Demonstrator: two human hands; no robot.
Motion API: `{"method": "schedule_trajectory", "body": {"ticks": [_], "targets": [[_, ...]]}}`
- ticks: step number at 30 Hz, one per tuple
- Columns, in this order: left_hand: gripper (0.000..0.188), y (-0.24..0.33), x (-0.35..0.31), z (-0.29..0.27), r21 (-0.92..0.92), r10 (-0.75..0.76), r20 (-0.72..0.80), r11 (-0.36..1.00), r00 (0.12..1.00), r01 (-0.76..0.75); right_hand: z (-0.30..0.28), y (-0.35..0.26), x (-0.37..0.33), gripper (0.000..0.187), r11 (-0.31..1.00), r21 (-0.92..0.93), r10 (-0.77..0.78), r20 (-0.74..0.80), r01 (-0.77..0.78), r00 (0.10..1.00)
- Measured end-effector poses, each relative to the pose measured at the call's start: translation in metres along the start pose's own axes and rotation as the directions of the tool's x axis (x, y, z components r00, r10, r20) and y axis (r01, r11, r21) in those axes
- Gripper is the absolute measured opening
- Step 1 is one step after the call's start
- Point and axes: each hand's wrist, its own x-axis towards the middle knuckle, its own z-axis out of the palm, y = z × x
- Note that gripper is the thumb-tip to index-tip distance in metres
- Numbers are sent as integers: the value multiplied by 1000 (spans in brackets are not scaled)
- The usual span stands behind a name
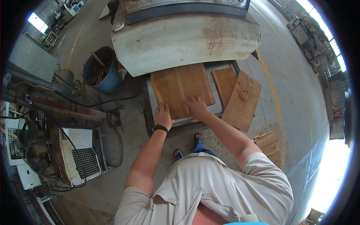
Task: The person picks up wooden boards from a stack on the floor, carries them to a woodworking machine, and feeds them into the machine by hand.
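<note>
A wide brown wooden board (183,80) lies flat on the metal bed (153,103) of a machine, its far end under a stained pale hood (180,45). My left hand (163,117) rests on the board's near left corner, fingers stretched forward over the edge. On the near right part of the board lies my right hand (198,107), its fingers spread and slightly blurred. Neither hand grips anything that I can see. To the right sits a smaller board (224,80). Another plank (240,112), with wood shavings on it, lies slanted beside that one, jutting past the bed.
A blue bin (107,80) holding wood scraps stands left of the machine. Rusty pipes and a motor (35,150) occupy the left side, with a black cable (108,103) running toward the bed. Wooden pieces (268,144) are stacked low at the right.
</note>
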Motion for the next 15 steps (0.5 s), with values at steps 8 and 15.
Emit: {"method": "schedule_trajectory", "body": {"ticks": [8, 15], "targets": [[90, -9, 39, -10, -99, 24, -86, 995, 996, -32, -2, 2, 39, 78, 998, -8, -55, -128, 55, 990], [72, -18, 22, -19, -235, 66, -292, 962, 954, -139, -22, 26, 95, 75, 999, 0, -47, -131, 48, 990]]}}
